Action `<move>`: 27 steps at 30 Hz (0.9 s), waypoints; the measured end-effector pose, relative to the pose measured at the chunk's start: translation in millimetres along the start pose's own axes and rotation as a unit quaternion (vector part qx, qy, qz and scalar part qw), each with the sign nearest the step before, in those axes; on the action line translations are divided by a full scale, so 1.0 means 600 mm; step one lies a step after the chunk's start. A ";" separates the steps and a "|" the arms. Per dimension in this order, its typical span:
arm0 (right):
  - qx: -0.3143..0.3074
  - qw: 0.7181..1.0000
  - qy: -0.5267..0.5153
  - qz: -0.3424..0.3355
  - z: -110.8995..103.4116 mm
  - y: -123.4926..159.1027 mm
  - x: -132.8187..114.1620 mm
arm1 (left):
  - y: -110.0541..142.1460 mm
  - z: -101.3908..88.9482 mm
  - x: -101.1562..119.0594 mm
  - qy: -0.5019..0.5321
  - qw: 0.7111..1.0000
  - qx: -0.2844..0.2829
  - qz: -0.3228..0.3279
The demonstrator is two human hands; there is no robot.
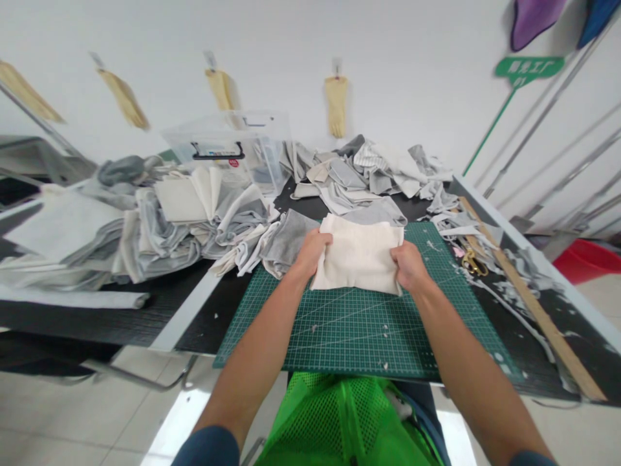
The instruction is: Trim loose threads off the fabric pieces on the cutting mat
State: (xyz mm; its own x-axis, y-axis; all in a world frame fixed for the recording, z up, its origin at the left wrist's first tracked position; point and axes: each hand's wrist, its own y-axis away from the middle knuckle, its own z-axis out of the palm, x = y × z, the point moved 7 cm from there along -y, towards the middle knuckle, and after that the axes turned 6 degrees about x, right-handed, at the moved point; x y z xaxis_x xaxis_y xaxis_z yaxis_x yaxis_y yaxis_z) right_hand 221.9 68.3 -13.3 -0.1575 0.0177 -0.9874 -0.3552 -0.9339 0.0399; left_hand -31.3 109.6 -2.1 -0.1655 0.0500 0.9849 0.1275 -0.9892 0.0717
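Note:
A cream piece of fabric (359, 254) is stretched between my two hands, above the green cutting mat (359, 333). My left hand (314, 249) is closed on its left edge, fingers wrapped round the cloth. On the opposite edge, my right hand (406, 262) grips it in the same way. The cloth looks folded, though its layers are hard to make out. Just left of my left hand lies a grey fabric piece (291, 239). Behind the cream cloth, a light grey piece (378, 210) rests at the mat's far edge.
Fabric heaps (169, 220) cover the left side, before a clear plastic box (233, 145). Another scrap pile (359, 168) lies at the back. On the right are a wooden ruler (533, 301), gold-handled scissors (471, 263) and cut strips. Yellow gloves (336, 107) hang on the wall.

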 end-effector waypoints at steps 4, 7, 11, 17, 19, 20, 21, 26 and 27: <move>0.004 1.000 -0.002 0.002 0.003 0.005 -0.003 | -0.003 -0.006 0.005 -0.044 0.998 0.029 0.034; 0.015 1.000 0.003 0.000 -0.006 0.000 -0.008 | -0.017 -0.026 0.001 -0.067 0.994 0.070 0.044; 0.042 0.999 0.022 0.000 -0.025 -0.007 -0.011 | -0.038 -0.047 -0.005 0.012 0.997 0.076 0.024; 0.007 0.982 0.187 -0.041 -0.028 -0.012 -0.010 | -0.036 -0.042 0.014 0.118 0.992 0.024 0.035; -0.003 0.953 0.292 -0.081 -0.023 -0.014 -0.011 | -0.030 -0.031 0.019 0.121 0.992 0.001 0.040; 0.008 0.932 0.343 -0.112 -0.020 -0.014 -0.016 | -0.026 -0.024 0.020 0.119 0.992 -0.011 0.041; 0.025 0.910 0.386 -0.151 -0.016 -0.012 -0.022 | -0.022 -0.017 0.022 0.118 0.992 -0.023 0.042; 0.007 0.858 0.355 -0.372 0.032 0.028 -0.057 | 0.010 0.023 0.029 0.091 0.989 -0.107 0.053; -0.015 0.863 0.321 -0.390 0.041 0.038 -0.060 | 0.020 0.033 0.030 0.080 0.986 -0.134 0.055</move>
State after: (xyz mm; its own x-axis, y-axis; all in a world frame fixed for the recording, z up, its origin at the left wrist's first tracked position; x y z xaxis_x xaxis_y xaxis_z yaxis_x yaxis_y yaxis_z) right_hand 196.9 55.4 26.8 0.6656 0.4524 -0.5936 -0.0964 -0.7365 -0.6695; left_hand -13.5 101.6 19.7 -0.3206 -0.0615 0.9452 -0.1062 -0.9893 -0.1004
